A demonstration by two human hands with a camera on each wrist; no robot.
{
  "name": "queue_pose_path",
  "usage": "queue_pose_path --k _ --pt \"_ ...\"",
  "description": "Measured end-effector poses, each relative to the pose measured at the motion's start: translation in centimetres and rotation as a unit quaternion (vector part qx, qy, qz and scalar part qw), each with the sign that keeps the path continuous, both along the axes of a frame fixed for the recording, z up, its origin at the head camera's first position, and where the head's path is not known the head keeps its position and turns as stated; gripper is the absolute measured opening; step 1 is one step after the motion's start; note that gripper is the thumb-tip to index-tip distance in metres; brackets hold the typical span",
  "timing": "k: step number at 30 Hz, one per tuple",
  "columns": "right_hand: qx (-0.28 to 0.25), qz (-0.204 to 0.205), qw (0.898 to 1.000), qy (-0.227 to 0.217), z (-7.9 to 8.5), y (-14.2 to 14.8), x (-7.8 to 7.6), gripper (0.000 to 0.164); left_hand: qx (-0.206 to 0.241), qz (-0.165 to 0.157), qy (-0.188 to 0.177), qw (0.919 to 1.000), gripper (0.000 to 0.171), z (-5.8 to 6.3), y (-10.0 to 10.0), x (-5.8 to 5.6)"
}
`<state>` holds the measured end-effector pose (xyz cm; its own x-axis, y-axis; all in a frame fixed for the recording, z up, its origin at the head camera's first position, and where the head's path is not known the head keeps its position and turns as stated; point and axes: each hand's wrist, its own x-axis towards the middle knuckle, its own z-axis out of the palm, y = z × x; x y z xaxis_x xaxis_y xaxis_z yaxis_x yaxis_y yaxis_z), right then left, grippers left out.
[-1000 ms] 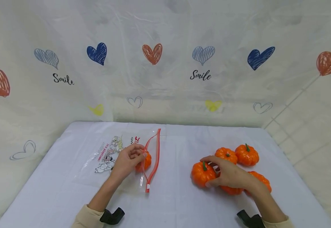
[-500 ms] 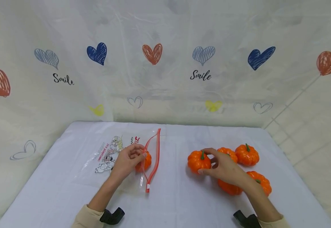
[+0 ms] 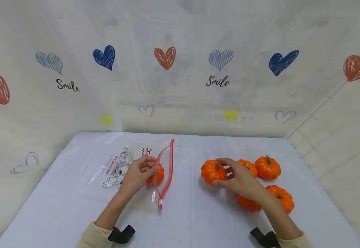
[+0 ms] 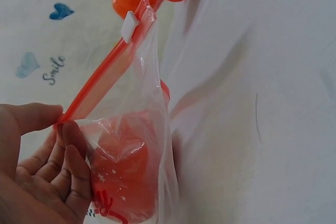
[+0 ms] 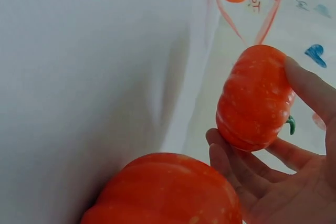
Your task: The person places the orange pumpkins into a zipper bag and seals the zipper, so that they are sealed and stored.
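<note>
Toward the left of the white table (image 3: pixel 186 224), the left hand (image 3: pixel 139 175) pinches a clear bag (image 3: pixel 118 170) by its red edge (image 4: pixel 100 82), partly covering the bagged pumpkin (image 3: pixel 160 175), which the film veils in the left wrist view. Across from it, the right hand (image 3: pixel 240 179) holds a second pumpkin (image 3: pixel 212 171) between thumb and curled fingers. Hand and forearm hide parts of three of the four other pumpkins (image 3: pixel 268 168), one cut off at the bottom of the right wrist view.
</note>
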<state>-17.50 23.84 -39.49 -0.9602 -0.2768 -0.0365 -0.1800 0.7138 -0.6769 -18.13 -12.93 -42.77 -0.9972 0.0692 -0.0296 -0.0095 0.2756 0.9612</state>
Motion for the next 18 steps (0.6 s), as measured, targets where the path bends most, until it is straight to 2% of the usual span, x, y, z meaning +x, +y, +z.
queue_pose_path --k 18 --pt "-0.018 0.016 1.0 -0.006 -0.3 -2.7 0.2 0.081 -0.007 0.002 0.001 1.0 0.026 0.0 0.0 -0.1"
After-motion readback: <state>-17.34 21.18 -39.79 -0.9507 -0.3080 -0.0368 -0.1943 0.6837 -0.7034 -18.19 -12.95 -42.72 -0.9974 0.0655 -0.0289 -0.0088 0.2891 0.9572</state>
